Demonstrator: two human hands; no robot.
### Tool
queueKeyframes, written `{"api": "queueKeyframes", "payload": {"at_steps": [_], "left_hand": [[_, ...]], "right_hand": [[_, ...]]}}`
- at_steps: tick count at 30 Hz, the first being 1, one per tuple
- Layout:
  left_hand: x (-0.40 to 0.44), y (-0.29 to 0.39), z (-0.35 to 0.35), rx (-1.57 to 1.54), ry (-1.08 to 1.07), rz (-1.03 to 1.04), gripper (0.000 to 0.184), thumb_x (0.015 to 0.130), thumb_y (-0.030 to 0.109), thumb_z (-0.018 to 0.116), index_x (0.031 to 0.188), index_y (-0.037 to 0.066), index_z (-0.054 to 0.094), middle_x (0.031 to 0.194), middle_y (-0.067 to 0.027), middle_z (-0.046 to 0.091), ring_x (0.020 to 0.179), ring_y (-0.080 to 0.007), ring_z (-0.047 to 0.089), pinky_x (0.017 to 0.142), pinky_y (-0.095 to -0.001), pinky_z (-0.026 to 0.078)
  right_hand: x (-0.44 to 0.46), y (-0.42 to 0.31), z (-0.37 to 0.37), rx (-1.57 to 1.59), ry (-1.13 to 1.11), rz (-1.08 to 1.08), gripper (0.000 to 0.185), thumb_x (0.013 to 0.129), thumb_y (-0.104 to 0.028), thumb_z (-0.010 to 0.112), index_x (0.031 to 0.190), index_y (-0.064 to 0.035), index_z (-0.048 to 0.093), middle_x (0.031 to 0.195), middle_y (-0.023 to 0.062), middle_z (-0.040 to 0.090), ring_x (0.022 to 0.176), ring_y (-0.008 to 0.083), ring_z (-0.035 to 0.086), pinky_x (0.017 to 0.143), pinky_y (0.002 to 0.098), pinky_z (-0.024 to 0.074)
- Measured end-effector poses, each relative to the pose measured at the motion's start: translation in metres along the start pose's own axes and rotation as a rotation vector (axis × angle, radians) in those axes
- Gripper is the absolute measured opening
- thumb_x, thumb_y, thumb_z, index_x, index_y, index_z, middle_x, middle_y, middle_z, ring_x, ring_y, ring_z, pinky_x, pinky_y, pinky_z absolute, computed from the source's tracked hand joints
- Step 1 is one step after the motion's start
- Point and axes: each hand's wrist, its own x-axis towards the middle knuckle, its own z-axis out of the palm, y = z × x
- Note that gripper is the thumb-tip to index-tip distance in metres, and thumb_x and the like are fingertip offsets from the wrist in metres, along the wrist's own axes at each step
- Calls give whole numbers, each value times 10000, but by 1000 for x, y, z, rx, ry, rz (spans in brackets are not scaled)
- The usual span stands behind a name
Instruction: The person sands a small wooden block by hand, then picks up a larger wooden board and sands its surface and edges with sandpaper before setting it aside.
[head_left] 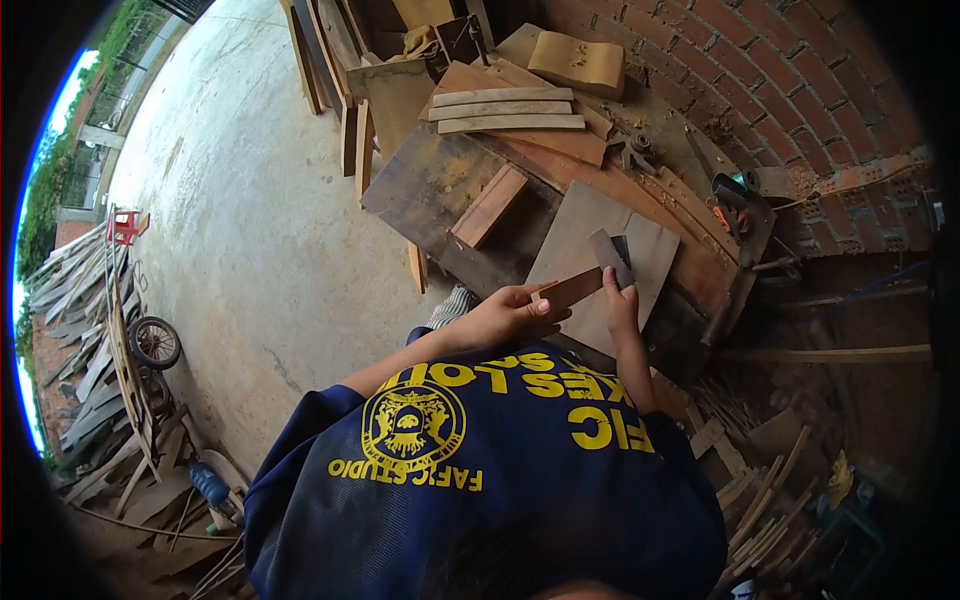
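Observation:
My left hand (520,312) is closed around one end of a small brown rectangular piece of wood (570,290). In my right hand (622,303) is a flat greyish strip (608,255), held upright between thumb and fingers; its material is not clear. A dark edge shows behind that strip. The two pieces come close together at their ends, and I cannot tell whether they touch. Both hands are above a square pale wooden board (642,235) that lies on the cluttered workbench.
A reddish wood block (490,205) rests on a stained dark panel (425,180). Farther back are several narrow wooden strips (510,110) and a curved yellowish block (577,65). A brick wall (800,80) borders the bench. Planks (362,150) lean at its left side.

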Motion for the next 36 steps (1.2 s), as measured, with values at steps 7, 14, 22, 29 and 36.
{"api": "queueKeyframes", "payload": {"at_steps": [7,14,22,29,36], "left_hand": [[5,-11,0,9,-17,7,602,892,308,538,1362,0,323,1264,-145,501,1168,-219,491,1012,-332,380],[9,-3,9,-2,-4,2,625,873,302,568,1357,-9,323,1262,-152,506,1177,-215,486,1018,-332,376],[8,-4,3,-13,-15,40,594,918,282,518,1378,-8,279,1256,-113,490,1173,-193,482,1000,-314,398],[12,-4,-4,-145,132,-20,530,935,280,479,1354,1,310,1274,-146,462,1192,-223,471,990,-342,416],[2,-10,-20,-66,135,-13,580,925,297,488,1370,-8,277,1286,-182,453,1208,-255,455,1003,-391,398]], "right_hand": [[-39,-27,26,22,82,-207,403,920,-296,523,1030,87,576,882,164,640,839,224,610,737,347,456],[-19,-51,-2,-80,-83,-44,466,927,-347,499,1059,95,563,892,128,634,842,183,585,749,314,447],[29,52,-18,-74,149,-74,448,915,-377,508,948,64,579,760,87,596,729,148,551,683,314,446],[-65,-85,17,-4,-242,-295,351,904,-292,550,978,49,594,771,122,629,772,166,582,713,333,448],[25,54,-18,-40,333,74,363,903,-325,549,898,35,598,665,54,579,611,115,515,609,312,444]]}}
